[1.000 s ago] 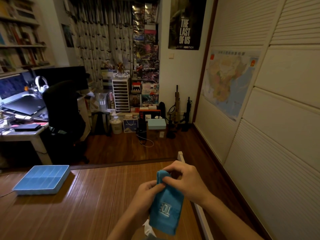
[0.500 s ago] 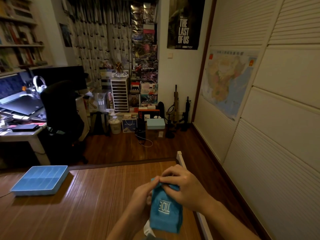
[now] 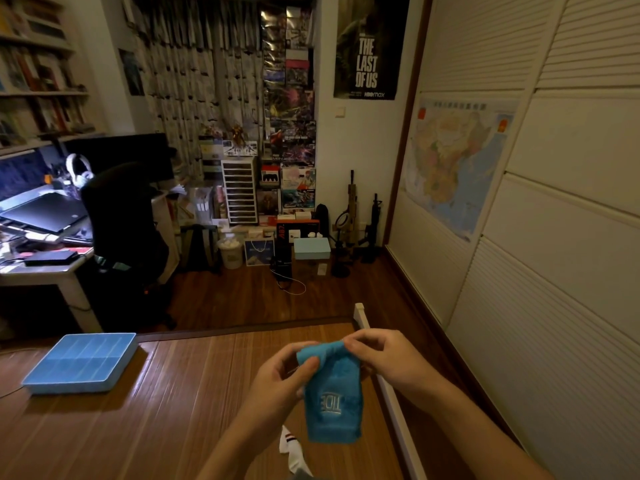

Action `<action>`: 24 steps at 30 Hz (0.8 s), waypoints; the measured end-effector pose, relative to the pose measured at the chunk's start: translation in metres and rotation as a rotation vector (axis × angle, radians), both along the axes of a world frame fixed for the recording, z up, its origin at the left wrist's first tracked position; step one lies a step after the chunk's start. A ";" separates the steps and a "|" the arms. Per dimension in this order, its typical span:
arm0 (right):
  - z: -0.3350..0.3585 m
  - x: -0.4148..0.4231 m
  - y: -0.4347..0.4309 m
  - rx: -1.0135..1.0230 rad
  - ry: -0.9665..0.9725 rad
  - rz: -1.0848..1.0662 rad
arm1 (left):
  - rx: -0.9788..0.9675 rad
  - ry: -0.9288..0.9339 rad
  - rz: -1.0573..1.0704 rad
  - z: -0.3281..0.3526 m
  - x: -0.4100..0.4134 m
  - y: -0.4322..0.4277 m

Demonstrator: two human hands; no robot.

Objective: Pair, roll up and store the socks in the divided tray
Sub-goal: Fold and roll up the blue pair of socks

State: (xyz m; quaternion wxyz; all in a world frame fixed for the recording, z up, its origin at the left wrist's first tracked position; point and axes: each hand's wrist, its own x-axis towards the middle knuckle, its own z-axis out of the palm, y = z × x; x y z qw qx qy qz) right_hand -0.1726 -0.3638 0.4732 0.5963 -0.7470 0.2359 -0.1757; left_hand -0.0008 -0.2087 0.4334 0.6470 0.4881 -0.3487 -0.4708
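blue sock with pale lettering, light-blue divided tray, white striped sock

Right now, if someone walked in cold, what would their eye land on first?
The bright blue sock, hanging front and centre, pinched at its top edge by the left hand and the right hand above the wooden surface. Next, the light blue divided tray lying on that surface at lower left, and the dark poster high on the far wall.

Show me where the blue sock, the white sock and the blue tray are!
blue sock [image 3: 332,403]: head view, on its stitched letters.
white sock [image 3: 292,455]: head view, on its middle, below the stripes.
blue tray [image 3: 81,360]: head view, on its bare middle compartments.
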 end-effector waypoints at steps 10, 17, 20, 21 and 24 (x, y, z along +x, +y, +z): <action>0.000 0.000 0.001 -0.302 0.030 0.097 | 0.137 -0.561 -0.339 0.015 0.026 -0.011; 0.007 -0.008 -0.009 -0.225 0.117 0.266 | 0.137 -0.422 -0.345 0.008 0.029 -0.014; 0.009 -0.008 -0.009 -0.259 0.109 0.256 | 0.128 -0.426 -0.351 0.006 0.030 -0.014; 0.008 -0.007 -0.008 -0.251 0.116 0.252 | 0.127 -0.449 -0.347 0.006 0.030 -0.015; 0.005 -0.007 -0.008 -0.228 0.161 0.254 | 0.125 -0.549 -0.341 0.006 0.033 -0.014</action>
